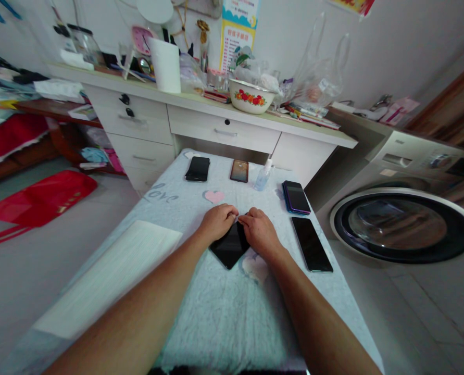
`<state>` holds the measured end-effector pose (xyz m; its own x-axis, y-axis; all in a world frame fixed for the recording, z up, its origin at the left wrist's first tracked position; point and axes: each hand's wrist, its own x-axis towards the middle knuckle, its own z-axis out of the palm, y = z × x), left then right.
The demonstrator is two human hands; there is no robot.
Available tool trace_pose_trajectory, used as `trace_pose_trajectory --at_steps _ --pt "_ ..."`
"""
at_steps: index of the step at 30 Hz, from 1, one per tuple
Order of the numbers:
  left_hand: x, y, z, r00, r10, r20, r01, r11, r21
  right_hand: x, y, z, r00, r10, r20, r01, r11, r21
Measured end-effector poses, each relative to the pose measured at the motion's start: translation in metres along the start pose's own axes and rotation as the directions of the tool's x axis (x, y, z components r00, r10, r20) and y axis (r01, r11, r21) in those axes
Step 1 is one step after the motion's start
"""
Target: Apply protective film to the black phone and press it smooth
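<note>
A black smartphone [230, 251] lies turned at an angle on the cloth-covered table, one corner toward me. Over its far edge, my left hand [217, 221] has thumb and fingers pinched together. My right hand [261, 229] pinches close beside it, the fingertips of both nearly meeting. Something small and pale shows between them, too small to name. Part of the phone's far end is hidden by the fingers. To the right lie another black phone [312, 245] and a stack of phones [296, 197]. A clear spray bottle [263, 176] stands farther back.
White paper sheets [114, 278] lie at the left of the table. At its far side are a dark phone [197, 169] and a brownish phone [239, 171]. Behind stands a white desk [224, 125] with a flowered bowl [251, 97]; a washing machine [403, 208] is at right.
</note>
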<state>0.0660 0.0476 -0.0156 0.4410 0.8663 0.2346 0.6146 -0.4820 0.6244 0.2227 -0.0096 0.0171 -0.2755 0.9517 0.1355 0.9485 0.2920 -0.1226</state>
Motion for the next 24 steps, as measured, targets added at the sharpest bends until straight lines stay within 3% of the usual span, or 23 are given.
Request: trace_pose_trajectory --at_steps 24 --pt "-0.002 0.006 -0.004 1.0 -0.005 0.02 0.005 1.0 0.005 -0.008 0.02 -0.006 0.973 0.228 -0.038 -0.231 0.966 -0.118"
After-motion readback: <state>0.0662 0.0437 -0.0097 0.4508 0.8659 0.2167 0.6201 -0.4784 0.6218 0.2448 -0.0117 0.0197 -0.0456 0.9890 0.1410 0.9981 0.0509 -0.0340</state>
